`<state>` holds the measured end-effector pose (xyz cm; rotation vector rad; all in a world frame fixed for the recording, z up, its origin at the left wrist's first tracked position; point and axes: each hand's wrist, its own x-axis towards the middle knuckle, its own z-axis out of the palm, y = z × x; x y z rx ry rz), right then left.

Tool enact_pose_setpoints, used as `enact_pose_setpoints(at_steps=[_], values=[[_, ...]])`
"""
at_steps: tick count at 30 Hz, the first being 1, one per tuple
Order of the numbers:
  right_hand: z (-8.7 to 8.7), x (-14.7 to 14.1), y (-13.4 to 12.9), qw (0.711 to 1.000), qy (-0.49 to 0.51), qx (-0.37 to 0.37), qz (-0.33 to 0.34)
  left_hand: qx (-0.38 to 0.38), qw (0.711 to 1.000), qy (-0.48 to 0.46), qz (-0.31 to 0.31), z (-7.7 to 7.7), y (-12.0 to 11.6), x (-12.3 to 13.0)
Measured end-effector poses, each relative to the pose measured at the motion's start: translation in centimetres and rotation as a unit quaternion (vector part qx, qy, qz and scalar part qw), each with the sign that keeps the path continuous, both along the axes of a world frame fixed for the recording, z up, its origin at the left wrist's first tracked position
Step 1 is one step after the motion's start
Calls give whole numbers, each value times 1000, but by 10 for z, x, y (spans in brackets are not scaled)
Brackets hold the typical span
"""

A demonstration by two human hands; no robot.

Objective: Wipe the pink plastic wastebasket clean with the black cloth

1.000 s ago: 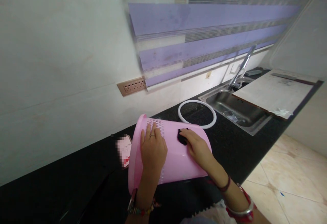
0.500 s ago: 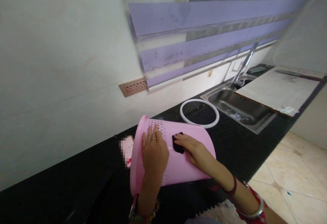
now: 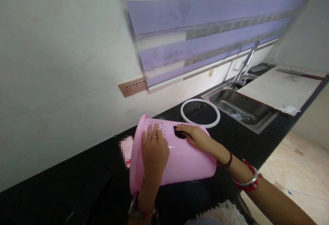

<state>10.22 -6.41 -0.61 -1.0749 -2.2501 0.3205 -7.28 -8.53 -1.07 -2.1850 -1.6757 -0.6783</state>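
A pink plastic bin [image 3: 187, 163] with a band of holes near its rim lies on its side on the dark countertop, its mouth facing left. My left hand [image 3: 155, 151], fingers spread and a ring on one of them, rests flat over the perforated band. On the upper part of the bin's side, my right hand [image 3: 196, 136] presses a small black sponge [image 3: 179, 133] against the plastic. The fingers of that hand cover part of the sponge. A white ring [image 3: 200, 100] lies on the counter just behind the bin.
A phone in a pink case [image 3: 130, 148] lies left of the bin's rim, partly blurred out. At the right are a steel sink [image 3: 221, 100] with a tap [image 3: 248, 60] and a large white board [image 3: 285, 88] partly over it. A socket panel [image 3: 133, 86] is on the wall.
My right hand has slid the black sponge up the bin's side, towards the wall. My left hand stays over the holes, and the bin has barely shifted.
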Motion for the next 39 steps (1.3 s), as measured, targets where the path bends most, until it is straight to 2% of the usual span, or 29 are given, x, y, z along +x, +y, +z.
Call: enact_pose_setpoints(at_steps=[2, 6, 11, 17, 21, 24, 27, 30, 33, 36, 39], values=[[2, -3, 3, 1000, 9, -6, 10, -1, 1000, -4, -3, 0, 0, 0], [7, -2, 8, 996, -10, -23, 91, 1, 1000, -18, -3, 1, 0, 0], [7, -1, 19, 998, -9, -40, 46, -7, 1000, -9, -4, 2, 1, 0], [6, 5, 21, 992, -20, -47, 113, 16, 1000, 2, 5, 1, -5, 0], [6, 3, 25, 998, -16, -50, 44, 10, 1000, -4, 3, 0, -5, 1], [7, -1, 16, 996, -13, -36, 81, 7, 1000, -18, 4, -1, -7, 0], [7, 6, 5, 992, -18, -29, 118, 6, 1000, -20, 7, 0, -10, 0], [4, 14, 6, 998, -9, -36, 59, -3, 1000, -17, 8, 1, -9, 2], [2, 5, 8, 1000, 1, -30, -1, 0, 1000, -23, 10, 1, -7, 3], [-3, -6, -7, 999, 0, 16, 28, 7, 1000, -27, 11, 0, -7, 2], [-14, 1, -31, 996, -10, 74, 48, 0, 1000, -25, 10, 0, -7, 1]])
